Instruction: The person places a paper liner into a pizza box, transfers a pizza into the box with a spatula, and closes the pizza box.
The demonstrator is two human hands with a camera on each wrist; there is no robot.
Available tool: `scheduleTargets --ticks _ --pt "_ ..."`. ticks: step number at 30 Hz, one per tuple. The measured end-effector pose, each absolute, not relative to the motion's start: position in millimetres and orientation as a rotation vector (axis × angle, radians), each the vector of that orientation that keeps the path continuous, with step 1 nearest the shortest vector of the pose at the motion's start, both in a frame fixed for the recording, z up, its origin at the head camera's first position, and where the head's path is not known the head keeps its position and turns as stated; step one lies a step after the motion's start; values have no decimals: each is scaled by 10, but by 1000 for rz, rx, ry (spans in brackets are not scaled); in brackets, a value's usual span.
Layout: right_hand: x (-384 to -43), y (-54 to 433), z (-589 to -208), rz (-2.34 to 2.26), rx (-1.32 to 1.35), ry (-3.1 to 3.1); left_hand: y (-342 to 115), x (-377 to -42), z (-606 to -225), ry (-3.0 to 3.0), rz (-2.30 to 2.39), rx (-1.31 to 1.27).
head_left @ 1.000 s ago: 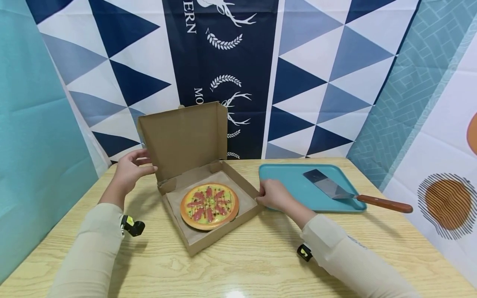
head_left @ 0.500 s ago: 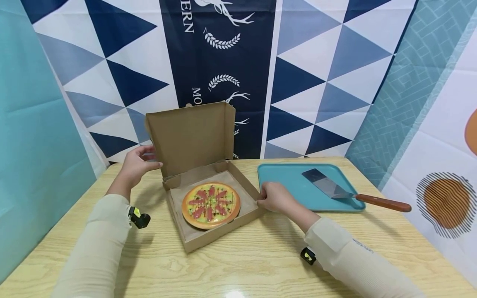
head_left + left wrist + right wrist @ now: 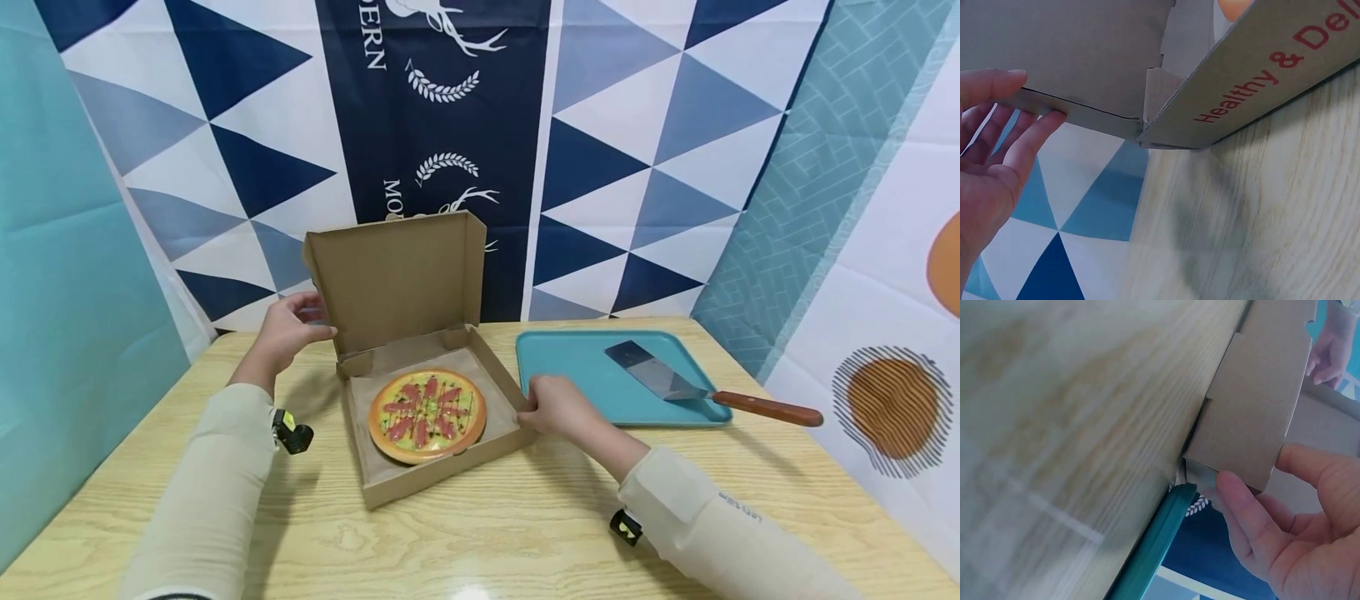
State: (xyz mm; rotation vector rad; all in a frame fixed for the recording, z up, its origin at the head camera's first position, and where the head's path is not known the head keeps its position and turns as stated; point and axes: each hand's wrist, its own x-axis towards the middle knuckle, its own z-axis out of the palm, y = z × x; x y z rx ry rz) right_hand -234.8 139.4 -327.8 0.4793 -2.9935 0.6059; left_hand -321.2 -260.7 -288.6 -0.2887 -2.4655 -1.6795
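Note:
A cardboard pizza box (image 3: 401, 283) stands with its lid raised, and a round pizza (image 3: 427, 417) topped with red pieces lies inside on brown paper. My left hand (image 3: 288, 333) grips the left side edge of the lid; the left wrist view has its thumb on one face and fingers (image 3: 1041, 134) on the other. At the base's right corner, my right hand (image 3: 558, 407) pinches the cardboard wall between thumb and fingers, as the right wrist view also shows with its fingertips (image 3: 1238, 487) at the corner.
A blue tray (image 3: 558, 358) lies right of the box, close to my right hand. Across it rests a metal turner (image 3: 652, 371), its wooden handle (image 3: 768, 408) jutting past the tray's right edge. Patterned cloth (image 3: 442, 125) hangs behind the wooden table (image 3: 480, 533).
The box has turned a little on the table, its lid swinging right and its front corner shifting slightly left. My left hand has moved right with the lid; my right hand stays at the corner.

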Motion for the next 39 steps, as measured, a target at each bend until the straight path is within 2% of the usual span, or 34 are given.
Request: scheduleTargets --ticks 13,39 --pt "-2251 1394 -3294 620 412 -3001 -2451 -3327 -2826 -2573 -1581 -289" --pt "-2064 1305 -3272 520 494 -2942 -2303 -3442 -2783 -2619 -1538 -322"
